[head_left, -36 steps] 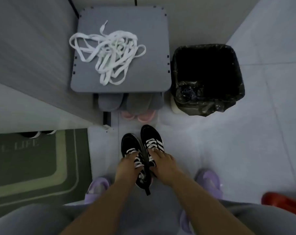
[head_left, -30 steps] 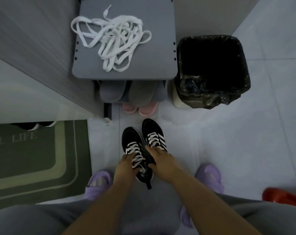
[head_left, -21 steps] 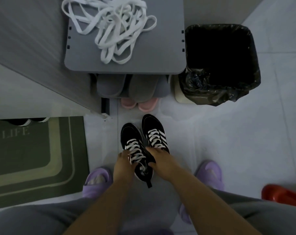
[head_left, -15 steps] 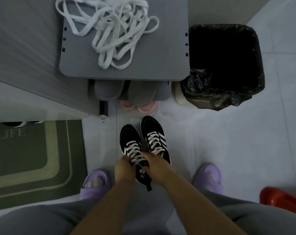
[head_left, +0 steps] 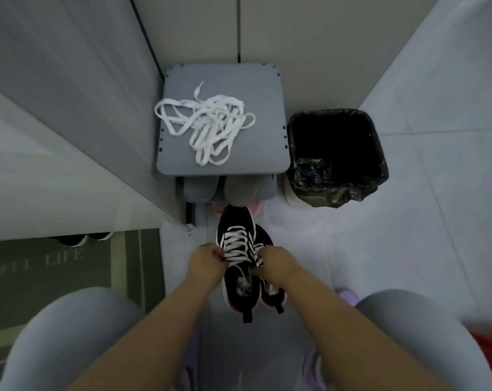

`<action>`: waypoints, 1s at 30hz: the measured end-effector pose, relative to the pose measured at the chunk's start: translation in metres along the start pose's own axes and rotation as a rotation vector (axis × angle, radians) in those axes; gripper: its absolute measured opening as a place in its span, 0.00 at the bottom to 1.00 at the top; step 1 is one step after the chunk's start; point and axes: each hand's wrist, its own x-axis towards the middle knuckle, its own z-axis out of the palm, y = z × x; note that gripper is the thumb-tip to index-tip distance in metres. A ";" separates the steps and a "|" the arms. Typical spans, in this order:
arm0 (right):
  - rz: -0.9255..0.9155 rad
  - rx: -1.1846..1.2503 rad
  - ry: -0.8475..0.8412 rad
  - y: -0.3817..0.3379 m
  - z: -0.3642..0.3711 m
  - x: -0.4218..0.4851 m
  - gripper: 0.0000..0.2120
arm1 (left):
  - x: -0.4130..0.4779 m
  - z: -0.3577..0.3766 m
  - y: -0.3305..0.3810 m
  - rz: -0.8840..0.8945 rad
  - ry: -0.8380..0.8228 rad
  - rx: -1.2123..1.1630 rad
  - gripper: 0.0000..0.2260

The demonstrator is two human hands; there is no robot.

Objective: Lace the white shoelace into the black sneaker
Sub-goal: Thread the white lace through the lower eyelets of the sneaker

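A black sneaker point(head_left: 237, 227) with white laces crossed through its eyelets is lifted off the floor, toe pointing away from me. My left hand point(head_left: 208, 262) grips its left side near the laces and my right hand point(head_left: 277, 263) grips its right side. A second black sneaker point(head_left: 268, 294) lies partly hidden beneath and to the right of it. A loose tangle of white shoelaces point(head_left: 206, 128) lies on a grey stool point(head_left: 267, 153) farther ahead.
A bin lined with a black bag point(head_left: 335, 156) stands right of the stool. Grey and pink slippers point(head_left: 240, 190) sit under the stool. A green doormat point(head_left: 55, 272) lies at the left. A grey cabinet wall point(head_left: 70, 80) runs along the left. My grey-clad knees frame the bottom.
Both hands have raised the left sneaker off the floor and toward me, so it now overlaps the other sneaker. The camera tilted up, showing more of the stool and wall.
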 end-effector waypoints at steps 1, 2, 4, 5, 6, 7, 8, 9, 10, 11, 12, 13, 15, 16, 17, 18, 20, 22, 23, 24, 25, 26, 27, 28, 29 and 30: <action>-0.014 -0.013 0.020 -0.010 -0.004 -0.011 0.17 | -0.009 -0.010 0.007 0.027 -0.008 -0.020 0.05; -0.029 -0.031 0.044 -0.019 -0.008 -0.021 0.16 | -0.020 -0.021 0.013 0.047 -0.025 -0.035 0.05; -0.047 -0.097 0.099 -0.038 -0.012 -0.045 0.15 | -0.048 -0.041 0.020 0.091 -0.068 -0.061 0.07; -0.056 -0.141 0.127 -0.046 -0.013 -0.058 0.14 | -0.062 -0.049 0.021 0.118 -0.084 -0.069 0.07; -0.070 -0.183 0.158 -0.053 -0.013 -0.071 0.13 | -0.076 -0.057 0.020 0.150 -0.088 -0.067 0.06; -0.079 -0.213 0.185 -0.058 -0.011 -0.083 0.12 | -0.091 -0.063 0.020 0.187 -0.077 -0.055 0.06; -0.092 -0.222 0.224 -0.062 -0.010 -0.096 0.11 | -0.104 -0.070 0.019 0.232 -0.052 -0.033 0.06; -0.104 -0.212 0.269 -0.065 -0.008 -0.109 0.08 | -0.117 -0.076 0.020 0.280 -0.024 -0.011 0.06; -0.126 -0.193 0.327 -0.067 -0.009 -0.123 0.07 | -0.128 -0.082 0.020 0.326 0.005 -0.001 0.07; -0.150 -0.173 0.388 -0.068 -0.009 -0.137 0.08 | -0.139 -0.088 0.021 0.373 0.033 -0.011 0.08; -0.177 -0.147 0.450 -0.069 -0.009 -0.151 0.09 | -0.151 -0.094 0.022 0.414 0.057 -0.034 0.09; -0.207 -0.110 0.506 -0.069 -0.008 -0.165 0.10 | -0.163 -0.099 0.022 0.450 0.071 -0.059 0.09; -0.275 -0.053 0.598 -0.069 -0.001 -0.187 0.11 | -0.183 -0.103 0.018 0.496 0.081 -0.125 0.11; -0.302 -0.037 0.627 -0.069 0.004 -0.196 0.10 | -0.192 -0.102 0.015 0.505 0.082 -0.161 0.12; -0.313 -0.008 0.643 -0.067 0.010 -0.201 0.10 | -0.200 -0.099 0.011 0.514 0.083 -0.187 0.12; -0.313 0.037 0.657 -0.064 0.015 -0.204 0.10 | -0.207 -0.096 0.007 0.526 0.084 -0.201 0.12; -0.303 0.132 0.695 -0.058 0.023 -0.207 0.13 | -0.215 -0.089 0.001 0.563 0.091 -0.203 0.13; -0.304 0.157 0.707 -0.053 0.027 -0.210 0.12 | -0.220 -0.084 -0.003 0.607 0.108 -0.173 0.14; -0.308 0.148 0.707 -0.051 0.029 -0.211 0.11 | -0.221 -0.082 -0.004 0.625 0.118 -0.137 0.14; -0.314 0.134 0.710 -0.049 0.031 -0.213 0.10 | -0.221 -0.081 -0.006 0.638 0.126 -0.098 0.15; -0.318 0.123 0.722 -0.046 0.033 -0.214 0.09 | -0.220 -0.079 -0.007 0.648 0.132 -0.064 0.14; -0.318 0.116 0.734 -0.044 0.035 -0.215 0.09 | -0.219 -0.077 -0.008 0.657 0.136 -0.043 0.13; -0.317 0.109 0.737 -0.041 0.036 -0.215 0.09 | -0.218 -0.074 -0.010 0.667 0.140 -0.034 0.11; -0.322 0.093 0.728 -0.039 0.037 -0.216 0.09 | -0.218 -0.071 -0.011 0.678 0.147 -0.025 0.08; -0.335 0.069 0.712 -0.037 0.038 -0.216 0.09 | -0.218 -0.068 -0.012 0.686 0.156 -0.005 0.05; -0.354 0.044 0.697 -0.036 0.039 -0.216 0.09 | -0.219 -0.066 -0.014 0.699 0.166 0.021 0.03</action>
